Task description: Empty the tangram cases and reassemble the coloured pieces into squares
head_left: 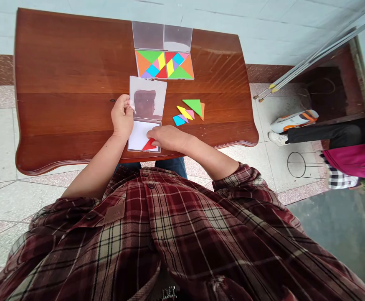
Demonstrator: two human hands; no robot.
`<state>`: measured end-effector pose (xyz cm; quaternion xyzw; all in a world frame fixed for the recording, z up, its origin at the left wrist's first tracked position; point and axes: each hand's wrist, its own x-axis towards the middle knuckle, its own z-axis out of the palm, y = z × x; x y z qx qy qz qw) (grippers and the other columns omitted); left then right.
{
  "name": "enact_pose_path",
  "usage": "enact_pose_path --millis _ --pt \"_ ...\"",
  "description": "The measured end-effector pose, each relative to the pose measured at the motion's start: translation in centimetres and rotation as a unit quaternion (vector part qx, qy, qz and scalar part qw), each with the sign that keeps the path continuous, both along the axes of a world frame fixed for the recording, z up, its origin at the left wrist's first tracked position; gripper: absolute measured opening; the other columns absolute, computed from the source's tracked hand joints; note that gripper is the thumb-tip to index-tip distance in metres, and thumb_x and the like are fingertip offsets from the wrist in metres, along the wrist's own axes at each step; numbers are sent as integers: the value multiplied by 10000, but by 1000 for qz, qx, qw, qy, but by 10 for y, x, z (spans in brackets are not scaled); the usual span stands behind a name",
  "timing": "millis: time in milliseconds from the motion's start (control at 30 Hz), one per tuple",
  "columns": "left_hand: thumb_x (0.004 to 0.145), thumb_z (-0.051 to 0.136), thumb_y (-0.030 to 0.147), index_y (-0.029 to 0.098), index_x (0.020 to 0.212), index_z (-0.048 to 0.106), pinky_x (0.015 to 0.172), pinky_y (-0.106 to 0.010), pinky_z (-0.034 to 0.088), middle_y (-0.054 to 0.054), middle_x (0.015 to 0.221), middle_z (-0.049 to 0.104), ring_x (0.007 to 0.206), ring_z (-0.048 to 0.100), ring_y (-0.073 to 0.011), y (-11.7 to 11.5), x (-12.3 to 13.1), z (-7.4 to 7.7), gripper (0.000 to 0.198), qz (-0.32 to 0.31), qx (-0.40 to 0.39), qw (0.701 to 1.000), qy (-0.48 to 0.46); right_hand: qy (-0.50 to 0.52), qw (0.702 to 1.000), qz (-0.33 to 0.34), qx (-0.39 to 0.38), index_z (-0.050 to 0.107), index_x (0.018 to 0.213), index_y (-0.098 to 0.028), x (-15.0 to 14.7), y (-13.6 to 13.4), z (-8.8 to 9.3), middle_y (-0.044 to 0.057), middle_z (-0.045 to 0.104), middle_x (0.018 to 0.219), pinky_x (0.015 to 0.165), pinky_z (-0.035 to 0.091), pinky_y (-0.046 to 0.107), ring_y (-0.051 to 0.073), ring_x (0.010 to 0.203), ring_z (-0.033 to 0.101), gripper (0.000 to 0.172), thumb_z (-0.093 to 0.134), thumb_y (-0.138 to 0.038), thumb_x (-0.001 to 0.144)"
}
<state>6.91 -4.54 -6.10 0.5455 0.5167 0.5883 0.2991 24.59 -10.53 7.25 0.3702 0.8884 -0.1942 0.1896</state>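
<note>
A clear plastic tangram case (138, 145) lies opened near the table's front edge, its base lined in white. My left hand (122, 117) is closed at the left edge of the raised transparent lid (148, 98), pinching it. Over the right side of the base, my right hand (166, 138) has its fingers on a red triangle tangram piece (149, 144), which lies in the lower right corner; the fingers partly cover it. To the right, loose on the wood, are a green triangle (195, 106), an orange triangle (203, 110), a yellow parallelogram (185, 112), a blue square (178, 120) and smaller pink and purple pieces.
Behind the case stand two more opened cases, a left one (151, 65) and a right one (179, 65), filled with coloured pieces. The brown wooden table (69, 100) meets a pale wall. At right are crutches (295, 71), a bag (295, 121) and a seated person's leg (323, 136).
</note>
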Motion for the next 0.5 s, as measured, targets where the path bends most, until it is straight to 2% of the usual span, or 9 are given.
enact_pose_path --millis 200,500 --pt "910 556 380 218 1013 596 925 -378 561 -35 921 612 919 654 -157 1 1 1 196 2 9 1000 5 -2 1000 21 -3 653 1081 -138 7 -4 0 133 656 1092 672 306 291 192 910 603 231 458 -123 958" --pt "884 594 368 231 1079 592 950 -347 548 -49 1003 626 993 645 -172 5 -7 -8 239 -7 11 1000 8 28 999 15 10 618 1189 -155 4 -11 -5 127 566 1229 667 322 278 181 911 600 260 548 -187 941"
